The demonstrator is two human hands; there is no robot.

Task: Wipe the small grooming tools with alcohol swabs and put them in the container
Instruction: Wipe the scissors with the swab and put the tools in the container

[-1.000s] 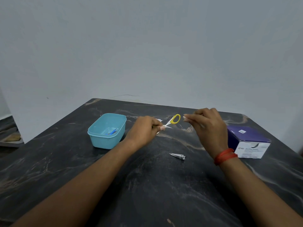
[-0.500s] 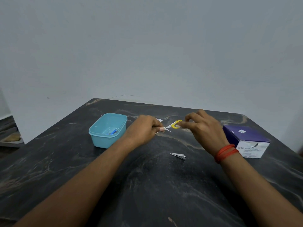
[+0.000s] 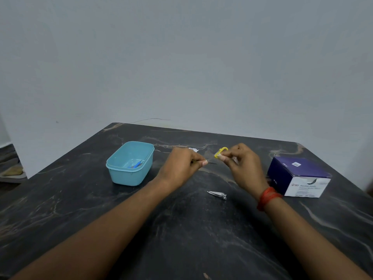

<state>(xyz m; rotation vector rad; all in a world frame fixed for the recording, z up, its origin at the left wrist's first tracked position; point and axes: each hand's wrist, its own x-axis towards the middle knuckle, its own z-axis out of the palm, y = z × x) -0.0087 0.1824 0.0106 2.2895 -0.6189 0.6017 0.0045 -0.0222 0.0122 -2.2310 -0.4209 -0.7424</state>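
Note:
Small scissors with a yellow handle (image 3: 221, 151) hang above the dark table (image 3: 181, 229) between my hands. My left hand (image 3: 181, 164) pinches the blade end. My right hand (image 3: 246, 166) is closed around the yellow handle, and a pale bit among its fingers looks like an alcohol swab (image 3: 234, 159). A silver nail clipper (image 3: 217, 194) lies on the table below my hands. To the left stands the light blue container (image 3: 129, 175), with a blue-handled tool (image 3: 137, 164) in it.
A purple and white box of alcohol swabs (image 3: 300, 178) stands at the right, its opening facing me. A small white wrapper (image 3: 193, 149) lies behind my left hand. A grey wall runs behind the table's far edge.
My right hand moved left from beside the scissors and closed on the yellow handle. The scissors dropped slightly. My left hand stayed where it was.

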